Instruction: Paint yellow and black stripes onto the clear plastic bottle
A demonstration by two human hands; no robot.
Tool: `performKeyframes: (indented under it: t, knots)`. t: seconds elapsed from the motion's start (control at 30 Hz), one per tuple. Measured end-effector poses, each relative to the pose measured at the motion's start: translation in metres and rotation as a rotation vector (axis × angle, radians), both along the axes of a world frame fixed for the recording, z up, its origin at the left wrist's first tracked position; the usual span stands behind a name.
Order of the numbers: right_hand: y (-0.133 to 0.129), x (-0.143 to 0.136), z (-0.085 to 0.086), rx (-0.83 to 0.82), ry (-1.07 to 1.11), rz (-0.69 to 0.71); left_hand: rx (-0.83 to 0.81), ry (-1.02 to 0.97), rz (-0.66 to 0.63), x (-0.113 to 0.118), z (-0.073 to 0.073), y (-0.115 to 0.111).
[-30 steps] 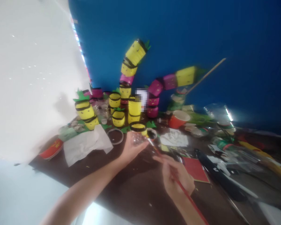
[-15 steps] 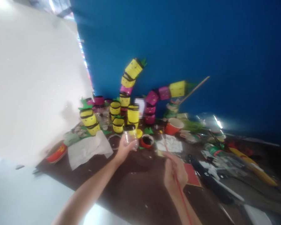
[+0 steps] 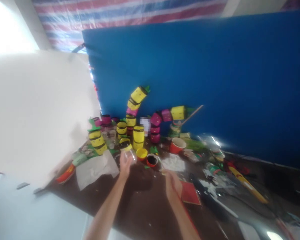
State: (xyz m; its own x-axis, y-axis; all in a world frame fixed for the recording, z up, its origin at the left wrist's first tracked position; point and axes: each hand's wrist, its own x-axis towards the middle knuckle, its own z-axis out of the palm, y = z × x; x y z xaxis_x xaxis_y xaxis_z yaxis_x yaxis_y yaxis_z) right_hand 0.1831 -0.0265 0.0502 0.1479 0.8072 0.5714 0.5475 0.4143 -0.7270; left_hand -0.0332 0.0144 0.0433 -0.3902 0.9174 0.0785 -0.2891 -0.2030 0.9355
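Observation:
My left hand (image 3: 125, 166) is closed around a clear plastic jar (image 3: 130, 155) with a black band at its top, tilted to the left above the table. My right hand (image 3: 172, 185) grips a thin paintbrush (image 3: 190, 220) with a red handle, its bristle end pointing toward the paint pots. Between the hands stand a bowl of yellow paint (image 3: 141, 154) and a small red cup of black paint (image 3: 152, 160). Close behind are joined yellow containers with black bands (image 3: 138, 138). The picture is slightly blurred, so the brush tip is unclear.
White paper (image 3: 97, 170) lies left, and a crumpled tissue (image 3: 173, 162) right of the paints. A red-and-white tub (image 3: 177, 145), a red card (image 3: 190, 193) and a yellow-handled tool (image 3: 247, 185) are at the right. A curved magenta-and-yellow container chain (image 3: 156, 123) stands before the blue board (image 3: 190, 66).
The view has tilted upward. The jar has tipped to the left in my left hand and moved left, showing the yellow paint bowl more fully. My right hand still holds the brush.

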Motion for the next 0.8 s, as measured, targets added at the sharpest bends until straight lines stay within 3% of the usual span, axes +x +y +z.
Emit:
performKeyframes:
  t: [0.13, 0.27, 0.33, 0.43, 0.8]
  knots:
    - [0.016, 0.0, 0.02, -0.094, -0.064, 0.134, 0.05, 0.085, -0.015, 0.003, -0.009, -0.002]
    - [0.041, -0.007, 0.03, -0.141, -0.094, 0.176, 0.059, 0.159, -0.013, 0.003, -0.02, -0.002]
    - [0.052, -0.013, 0.032, -0.166, -0.125, 0.215, 0.02, 0.123, 0.056, 0.004, -0.027, 0.0]
    - [0.066, -0.02, 0.036, -0.184, -0.189, 0.28, 0.039, 0.044, 0.037, 0.006, -0.034, 0.003]
    - [0.094, -0.036, 0.048, -0.201, -0.466, 0.515, 0.079, 0.076, 0.008, 0.004, -0.035, -0.001]
